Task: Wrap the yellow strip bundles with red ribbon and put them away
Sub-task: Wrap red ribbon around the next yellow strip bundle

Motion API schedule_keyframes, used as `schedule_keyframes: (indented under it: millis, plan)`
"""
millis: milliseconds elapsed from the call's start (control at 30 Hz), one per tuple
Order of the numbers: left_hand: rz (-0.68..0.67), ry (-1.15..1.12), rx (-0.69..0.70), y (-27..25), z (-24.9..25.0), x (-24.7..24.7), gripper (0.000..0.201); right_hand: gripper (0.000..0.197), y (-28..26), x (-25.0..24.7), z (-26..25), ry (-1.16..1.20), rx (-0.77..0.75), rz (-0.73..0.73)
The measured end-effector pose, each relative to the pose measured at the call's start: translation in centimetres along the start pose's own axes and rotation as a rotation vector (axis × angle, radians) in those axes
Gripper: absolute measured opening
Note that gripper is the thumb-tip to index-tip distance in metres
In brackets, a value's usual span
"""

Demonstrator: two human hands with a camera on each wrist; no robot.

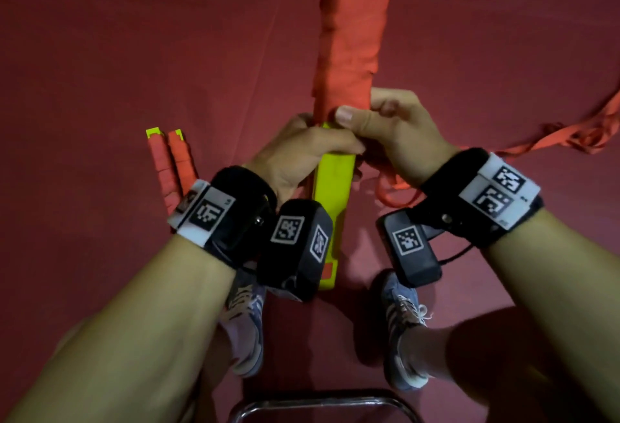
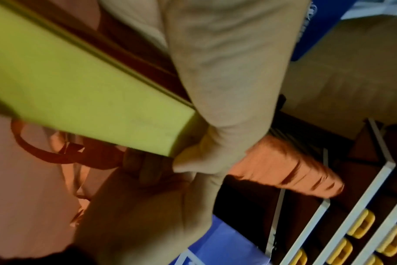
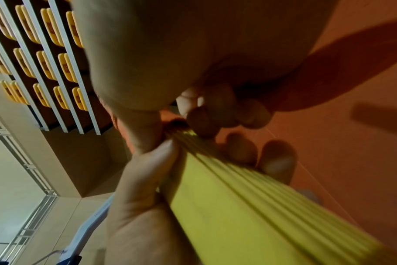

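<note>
A long yellow strip bundle [image 1: 333, 187] stands between my hands, its upper length wrapped in red ribbon [image 1: 352, 36], its lower length bare. My left hand [image 1: 302, 144] grips the bundle just below the wrap's edge. My right hand [image 1: 369, 113] curls round at the wrap's edge and pinches the ribbon there, thumb on top. Loose ribbon [image 1: 570, 134] trails off to the right across the floor. The left wrist view shows the bare yellow bundle [image 2: 79, 86], the wrapped part [image 2: 283, 166] and a ribbon loop [image 2: 34, 148]. The right wrist view shows curled fingers [image 3: 227, 107] above the strips [image 3: 249, 206].
Two ribbon-wrapped bundles [image 1: 171, 167] lie on the red floor [image 1: 100, 53] at the left. My shoes [image 1: 402, 322] and a metal stool frame [image 1: 318, 402] are below the hands. Shelving with yellow-handled bins [image 3: 45, 53] shows in the wrist views.
</note>
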State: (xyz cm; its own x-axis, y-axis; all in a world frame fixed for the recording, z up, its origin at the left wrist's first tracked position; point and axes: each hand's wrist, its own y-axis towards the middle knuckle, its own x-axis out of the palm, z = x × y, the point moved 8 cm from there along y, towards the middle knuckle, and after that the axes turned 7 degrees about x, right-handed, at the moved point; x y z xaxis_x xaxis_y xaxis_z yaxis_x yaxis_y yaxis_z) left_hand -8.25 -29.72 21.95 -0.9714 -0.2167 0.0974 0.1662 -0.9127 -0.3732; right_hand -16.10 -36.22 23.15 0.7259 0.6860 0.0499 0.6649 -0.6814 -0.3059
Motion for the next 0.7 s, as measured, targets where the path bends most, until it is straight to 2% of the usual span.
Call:
schedule_keyframes:
  millis: [67, 133, 167, 233, 267, 333, 400, 467, 600, 700]
  plan:
    - [0.003, 0.029, 0.026, -0.2, 0.2, 0.4, 0.005, 0.061, -0.5, -0.1, -0.4, -0.015, -0.021, -0.001]
    - [0.035, 0.051, 0.045, -0.2, 0.2, 0.2, 0.005, 0.051, -0.6, -0.5, -0.7, -0.088, -0.037, 0.028]
    - [0.05, 0.077, 0.075, -0.2, 0.3, 0.0, 0.006, 0.057, -0.5, -0.7, -0.9, -0.149, -0.04, 0.039]
    - [0.111, 0.244, 0.164, 0.0, 0.7, -0.9, 0.016, 0.071, -0.2, -0.9, -1.2, -0.336, -0.034, 0.037]
    - [0.155, 0.351, 0.19, 0.1, 0.7, -1.3, 0.014, 0.073, -0.1, -1.2, -1.2, -0.448, -0.012, 0.049]
    - [0.268, 0.52, 0.199, -0.1, 0.7, -2.2, 0.013, 0.066, -0.2, -1.9, -1.1, -0.664, 0.021, 0.089]
    - [0.357, 0.63, 0.168, -0.3, 0.2, -2.7, 0.015, 0.061, -0.4, -1.8, -1.1, -0.779, 0.055, 0.119]
    - [0.386, 0.704, 0.14, -0.5, -0.2, -2.7, 0.024, 0.066, -0.5, -1.1, -0.6, -0.759, 0.15, 0.148]
    - [0.321, 0.84, 0.197, -0.8, 0.3, -1.2, 0.038, 0.077, -0.5, -0.6, 0.5, -0.758, 0.274, 0.313]
    - [0.258, 0.732, 0.16, -0.4, 0.0, -1.2, 0.042, 0.062, -0.2, -1.1, 0.7, -0.548, 0.255, 0.33]
